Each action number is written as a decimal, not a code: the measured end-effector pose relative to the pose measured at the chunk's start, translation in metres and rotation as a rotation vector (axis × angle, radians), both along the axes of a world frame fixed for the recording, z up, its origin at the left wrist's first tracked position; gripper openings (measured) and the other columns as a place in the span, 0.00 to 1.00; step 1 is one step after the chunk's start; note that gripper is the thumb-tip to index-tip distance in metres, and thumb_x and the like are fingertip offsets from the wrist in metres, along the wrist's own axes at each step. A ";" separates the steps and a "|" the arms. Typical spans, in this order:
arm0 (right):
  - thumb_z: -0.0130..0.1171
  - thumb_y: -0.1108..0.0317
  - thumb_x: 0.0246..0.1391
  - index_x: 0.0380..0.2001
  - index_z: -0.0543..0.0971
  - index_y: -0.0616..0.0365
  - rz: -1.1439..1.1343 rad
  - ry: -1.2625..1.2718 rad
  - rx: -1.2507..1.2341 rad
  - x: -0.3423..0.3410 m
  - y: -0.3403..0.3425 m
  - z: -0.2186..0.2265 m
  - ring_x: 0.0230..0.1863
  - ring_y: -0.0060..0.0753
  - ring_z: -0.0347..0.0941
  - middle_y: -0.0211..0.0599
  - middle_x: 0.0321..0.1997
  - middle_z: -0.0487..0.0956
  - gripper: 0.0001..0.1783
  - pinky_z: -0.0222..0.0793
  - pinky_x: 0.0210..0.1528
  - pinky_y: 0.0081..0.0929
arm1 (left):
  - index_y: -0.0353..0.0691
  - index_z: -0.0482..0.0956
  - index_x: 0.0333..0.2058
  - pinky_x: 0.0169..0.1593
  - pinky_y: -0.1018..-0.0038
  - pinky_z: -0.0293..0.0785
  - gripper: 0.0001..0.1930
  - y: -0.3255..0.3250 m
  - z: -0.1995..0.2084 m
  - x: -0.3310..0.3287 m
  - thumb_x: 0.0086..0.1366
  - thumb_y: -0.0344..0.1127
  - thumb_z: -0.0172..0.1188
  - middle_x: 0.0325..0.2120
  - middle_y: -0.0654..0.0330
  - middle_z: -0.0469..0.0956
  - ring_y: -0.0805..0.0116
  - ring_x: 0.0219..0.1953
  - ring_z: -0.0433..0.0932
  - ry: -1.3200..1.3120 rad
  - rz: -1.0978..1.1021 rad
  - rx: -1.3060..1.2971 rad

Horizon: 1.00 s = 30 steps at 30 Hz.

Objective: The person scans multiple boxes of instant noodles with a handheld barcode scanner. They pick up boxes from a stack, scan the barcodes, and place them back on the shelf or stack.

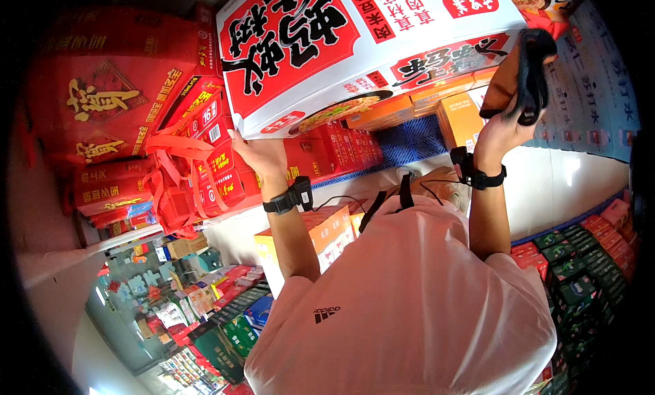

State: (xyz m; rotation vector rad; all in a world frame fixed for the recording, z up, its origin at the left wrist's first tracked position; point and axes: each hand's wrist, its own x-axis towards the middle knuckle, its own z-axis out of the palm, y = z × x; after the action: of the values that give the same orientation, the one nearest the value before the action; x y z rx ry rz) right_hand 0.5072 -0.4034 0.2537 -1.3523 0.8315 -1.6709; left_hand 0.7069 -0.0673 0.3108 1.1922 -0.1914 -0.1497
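Note:
A large white carton (pixel 374 57) with red panels, black characters and a noodle picture fills the top of the view, tilted. My left hand (pixel 263 154) is at its lower left corner, palm against the box, the fingertips partly hidden behind it. My right hand (pixel 501 137) is raised by the carton's right end, around a brown and black object (pixel 508 81) with a looped, strap-like part. That object covers most of the right fingers, and its kind is unclear. A black band with a small box is on each wrist.
Red gift boxes (pixel 112 88) with red ribbon handles (pixel 179 148) are stacked at the left. Orange cartons (pixel 464 118) stand behind the white one, near a blue woven surface (pixel 413 141). Pale blue packs (pixel 587 88) rise at the right. Dark green boxes (pixel 570 272) lie lower right.

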 end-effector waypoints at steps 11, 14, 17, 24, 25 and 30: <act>0.57 0.63 0.68 0.58 0.74 0.65 0.104 -0.531 0.453 0.062 0.023 0.009 0.57 0.31 0.74 0.38 0.62 0.76 0.21 0.68 0.62 0.33 | 0.47 0.49 0.75 0.74 0.44 0.47 0.48 0.007 -0.009 0.003 0.68 0.75 0.41 0.75 0.55 0.52 0.49 0.76 0.51 0.044 -0.057 -0.006; 0.55 0.59 0.68 0.63 0.70 0.64 0.111 -0.546 0.325 0.069 0.020 0.020 0.56 0.36 0.76 0.40 0.60 0.77 0.26 0.71 0.61 0.37 | 0.45 0.52 0.74 0.74 0.44 0.50 0.48 0.005 -0.014 0.004 0.68 0.75 0.40 0.74 0.52 0.55 0.49 0.75 0.54 0.014 -0.012 -0.020; 0.57 0.60 0.65 0.59 0.75 0.61 0.223 -0.236 0.010 0.078 0.055 0.000 0.53 0.39 0.75 0.37 0.54 0.77 0.23 0.70 0.57 0.37 | 0.46 0.53 0.74 0.74 0.45 0.50 0.48 0.003 -0.012 0.006 0.67 0.76 0.42 0.73 0.53 0.57 0.49 0.74 0.56 0.028 -0.024 -0.016; 0.69 0.63 0.40 0.47 0.86 0.48 0.380 0.180 -0.620 0.084 0.069 -0.008 0.40 0.40 0.71 0.32 0.41 0.76 0.25 0.65 0.42 0.37 | 0.47 0.56 0.73 0.72 0.43 0.53 0.48 -0.003 -0.004 0.002 0.65 0.75 0.45 0.72 0.53 0.59 0.48 0.73 0.58 -0.005 0.027 0.079; 0.70 0.64 0.39 0.48 0.85 0.50 0.387 0.261 -0.571 0.076 0.058 -0.010 0.42 0.42 0.71 0.34 0.42 0.76 0.27 0.66 0.44 0.37 | 0.47 0.54 0.73 0.73 0.43 0.52 0.48 -0.001 -0.004 0.002 0.65 0.75 0.45 0.72 0.53 0.58 0.48 0.73 0.57 -0.011 0.021 0.079; 0.65 0.68 0.56 0.47 0.80 0.67 0.007 -0.084 -0.310 0.070 -0.015 -0.042 0.49 0.41 0.74 0.40 0.48 0.79 0.17 0.68 0.55 0.36 | 0.48 0.52 0.74 0.74 0.45 0.48 0.49 0.009 -0.022 0.012 0.66 0.76 0.43 0.74 0.55 0.54 0.50 0.74 0.54 -0.039 0.002 0.049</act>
State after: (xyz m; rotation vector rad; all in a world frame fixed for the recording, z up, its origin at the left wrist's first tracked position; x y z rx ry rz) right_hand 0.5771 -0.4184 0.2121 -1.4751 0.5330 -1.8942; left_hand 0.7186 -0.0579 0.2892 1.2442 -0.2215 -0.1303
